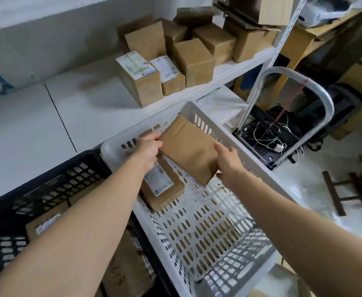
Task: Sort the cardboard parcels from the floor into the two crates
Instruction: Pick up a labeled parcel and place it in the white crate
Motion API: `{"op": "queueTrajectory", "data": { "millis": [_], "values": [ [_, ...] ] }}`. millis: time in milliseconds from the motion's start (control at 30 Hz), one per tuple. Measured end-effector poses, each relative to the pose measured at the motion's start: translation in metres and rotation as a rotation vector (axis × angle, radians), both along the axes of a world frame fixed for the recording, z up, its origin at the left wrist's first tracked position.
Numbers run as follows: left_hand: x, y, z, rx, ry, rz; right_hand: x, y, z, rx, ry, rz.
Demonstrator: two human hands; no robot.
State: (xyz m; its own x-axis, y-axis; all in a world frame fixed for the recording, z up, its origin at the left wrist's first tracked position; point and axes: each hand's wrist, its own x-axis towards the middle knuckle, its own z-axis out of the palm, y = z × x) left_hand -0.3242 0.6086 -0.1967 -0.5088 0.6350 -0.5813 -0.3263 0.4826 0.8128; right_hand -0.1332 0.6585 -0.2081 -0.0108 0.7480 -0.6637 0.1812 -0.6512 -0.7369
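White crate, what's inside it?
In the white crate, one labelled parcel lies on the floor near the far wall. The left hand and right hand hold a plain parcel above it, hiding part of the labelled parcel and the floor behind.

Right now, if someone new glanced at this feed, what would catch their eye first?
The plain brown parcel, held by the left hand and right hand over the white crate, centre frame. Below it, a labelled parcel already lies in that crate, with the black crate alongside on the left. Behind, a cluster of cardboard boxes crowds the white shelf.
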Motion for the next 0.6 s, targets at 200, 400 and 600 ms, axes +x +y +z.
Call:
{"op": "queueTrajectory", "data": {
  "millis": [200, 400, 600],
  "values": [
    [-0.004, 0.028, -0.027, -0.073, 0.046, 0.006, -0.008, 0.022, -0.039, -0.093, -0.021, -0.009],
    [-0.015, 0.053, -0.063, -0.149, 0.073, -0.053, -0.018, 0.039, -0.069, -0.196, 0.032, 0.011],
    [-0.021, 0.068, -0.091, -0.19, 0.003, -0.088, -0.033, 0.051, -0.094, -0.228, -0.033, 0.047]
  ]
}}
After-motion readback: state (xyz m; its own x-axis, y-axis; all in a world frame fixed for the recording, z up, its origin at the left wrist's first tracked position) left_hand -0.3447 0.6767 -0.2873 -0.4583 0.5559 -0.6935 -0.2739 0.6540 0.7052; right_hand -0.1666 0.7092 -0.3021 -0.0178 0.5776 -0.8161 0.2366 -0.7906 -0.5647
